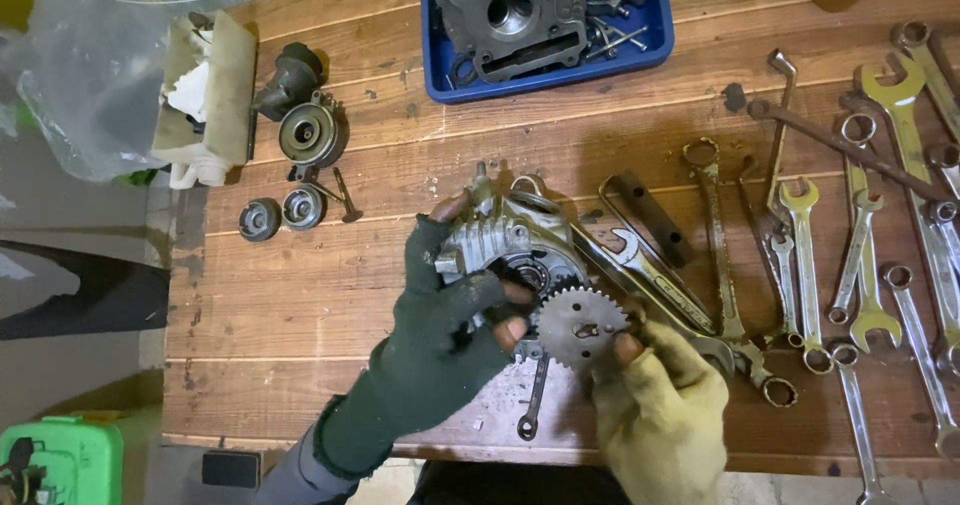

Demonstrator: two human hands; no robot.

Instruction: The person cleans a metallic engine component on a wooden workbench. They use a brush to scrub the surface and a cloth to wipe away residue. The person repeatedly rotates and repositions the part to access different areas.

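Observation:
My left hand (450,320), in a dark green fingerless glove, grips a silver finned engine head (505,240) that rests on the wooden table (300,295). My right hand (655,390), in a yellow fingerless glove, holds a toothed metal sprocket (582,327) by its edge, right beside the engine head's open side. A small wrench (533,397) lies under the sprocket near the table's front edge.
Many wrenches (860,265) lie spread over the right half. A blue tray (548,77) with an engine block stands at the back. Small round engine parts (308,133) and a white plastic piece (205,100) sit at the left. A green box (65,460) is on the floor.

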